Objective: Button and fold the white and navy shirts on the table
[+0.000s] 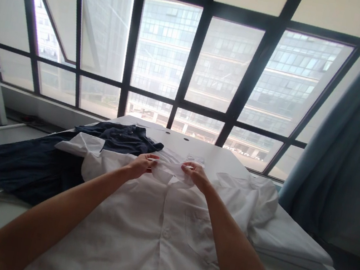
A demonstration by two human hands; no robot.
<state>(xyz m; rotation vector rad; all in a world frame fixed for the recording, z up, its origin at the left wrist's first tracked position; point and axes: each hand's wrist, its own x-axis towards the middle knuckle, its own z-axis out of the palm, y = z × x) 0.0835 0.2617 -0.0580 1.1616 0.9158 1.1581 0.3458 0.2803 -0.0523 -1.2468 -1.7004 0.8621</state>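
Nearest the camera, a bare left forearm and a bare right forearm, angling up from the bottom edge towards the middle of the frame. Beneath them, a white button-front cotton shirt spread flat, front up, with a square chest pocket just right of the placket. Left hand and right hand both nearly closed, fingers pinching the white shirt collar at either side, a stretch of collar between them. To the left, a crumpled dark navy garment, partly under a white sleeve. To the right, a folded white cloth. Beyond, a tall window with black frames and a blue-grey curtain at upper right.
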